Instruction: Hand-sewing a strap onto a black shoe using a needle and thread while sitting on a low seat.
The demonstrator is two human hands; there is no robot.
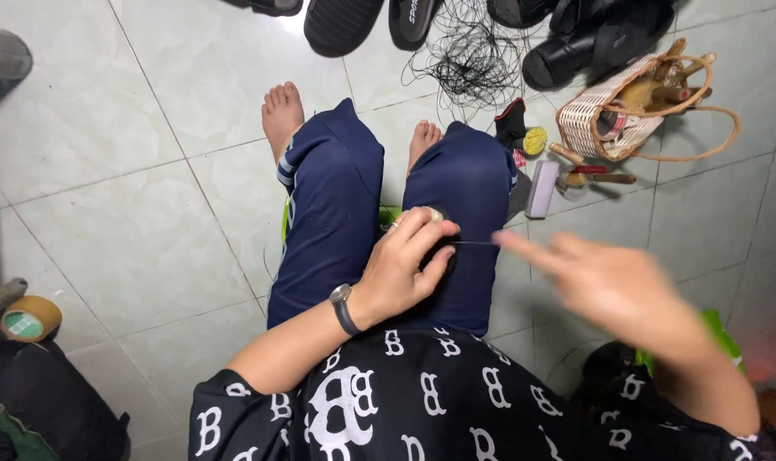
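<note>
In the head view you sit over a pale tiled floor [131,248], knees up in dark blue trousers. Your left hand [409,265], a watch [343,307] on its wrist, rests on your right knee with the fingers curled around a small dark round object [440,250]; what that object is cannot be told. A thin dark thread [476,243] runs from that hand to your right hand [614,286], which is blurred. Its forefinger and thumb seem pinched on the thread's end, the other fingers loose, but the blur keeps the grip uncertain.

Beyond your left hand, past your bare feet, a tangle of black wire or thread [469,55] lies on the floor among dark sandals. Beyond your right hand sits a woven basket [614,111] holding wooden tools, with a pale rectangular block [541,188] just beside it. Far off to the left of your left hand lies a roll of brown tape [31,318].
</note>
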